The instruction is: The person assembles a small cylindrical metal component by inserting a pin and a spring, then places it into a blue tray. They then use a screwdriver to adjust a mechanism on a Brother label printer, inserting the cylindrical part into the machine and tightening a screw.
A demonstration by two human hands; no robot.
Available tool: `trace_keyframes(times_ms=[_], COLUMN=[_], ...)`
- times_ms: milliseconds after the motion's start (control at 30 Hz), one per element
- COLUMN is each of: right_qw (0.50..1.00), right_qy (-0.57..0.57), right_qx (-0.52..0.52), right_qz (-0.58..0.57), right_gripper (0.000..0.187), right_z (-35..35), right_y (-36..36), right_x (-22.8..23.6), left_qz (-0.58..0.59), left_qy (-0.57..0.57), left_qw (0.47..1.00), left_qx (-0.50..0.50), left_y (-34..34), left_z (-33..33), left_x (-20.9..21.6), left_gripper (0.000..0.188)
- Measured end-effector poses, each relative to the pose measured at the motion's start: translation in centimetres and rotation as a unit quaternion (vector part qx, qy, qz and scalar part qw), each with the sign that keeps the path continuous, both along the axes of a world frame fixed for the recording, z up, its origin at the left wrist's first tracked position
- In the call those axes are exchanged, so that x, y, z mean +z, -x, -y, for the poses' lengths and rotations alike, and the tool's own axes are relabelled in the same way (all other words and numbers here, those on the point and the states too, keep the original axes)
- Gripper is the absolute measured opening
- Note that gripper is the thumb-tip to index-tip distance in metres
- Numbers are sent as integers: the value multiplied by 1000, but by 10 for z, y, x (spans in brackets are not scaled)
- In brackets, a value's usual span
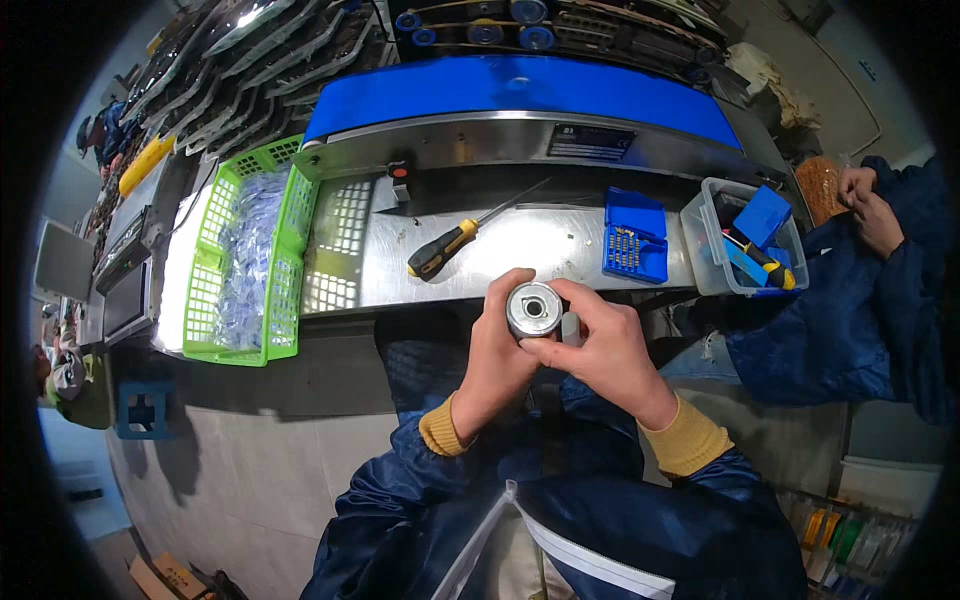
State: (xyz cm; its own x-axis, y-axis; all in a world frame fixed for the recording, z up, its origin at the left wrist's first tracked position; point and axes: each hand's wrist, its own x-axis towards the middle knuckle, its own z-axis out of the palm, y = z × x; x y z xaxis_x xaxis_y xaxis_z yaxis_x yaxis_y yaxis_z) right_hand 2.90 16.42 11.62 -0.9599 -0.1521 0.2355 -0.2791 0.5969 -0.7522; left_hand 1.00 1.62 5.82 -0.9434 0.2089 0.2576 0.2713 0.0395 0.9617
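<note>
A round metal part (pixel 534 310) with a dark hole in its middle is held between my two hands, just off the near edge of the bench. My left hand (pixel 500 345) wraps its left side, and my right hand (pixel 605 345) grips the right side with thumb and fingers. Its underside is hidden by my hands. Beyond them, a black and yellow screwdriver (pixel 443 250) lies on the steel bench (pixel 390 285), its shaft pointing away to the right. To its right stands an opened blue bit case (pixel 636 238) with rows of small bits.
At left, a green plastic basket (pixel 280 300) holds many clear plastic bags (pixel 250 255). A clear bin (pixel 712 235) of tools and blue boxes stands at the bench's right end. Behind runs a machine with a blue belt (pixel 520 85). A co-worker's hands (pixel 872 212) are at far right.
</note>
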Motion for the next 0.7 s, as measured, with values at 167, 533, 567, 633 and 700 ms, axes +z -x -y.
trace_keyframes(times_ms=[167, 533, 567, 633, 700], right_qw=[998, 934, 919, 906, 890], right_qy=[2, 202, 277, 300, 328], right_qx=[50, 57, 41, 30, 34], right_qz=[46, 288, 278, 299, 315], right_gripper=[58, 35, 32, 31, 31], right_z=[-9, -34, -34, -38, -38], right_y=[-4, 4, 4, 5, 5], right_x=[13, 27, 24, 19, 12], left_qz=[146, 172, 194, 212, 202], left_qy=[-140, -158, -196, -194, -177], left_qw=[977, 969, 958, 954, 960], left_qx=[-68, -77, -73, -80, -83], left_y=[1, 7, 7, 6, 4], left_z=[3, 14, 15, 18, 21], left_x=[0, 11, 12, 14, 14], left_gripper=[61, 43, 41, 42, 43])
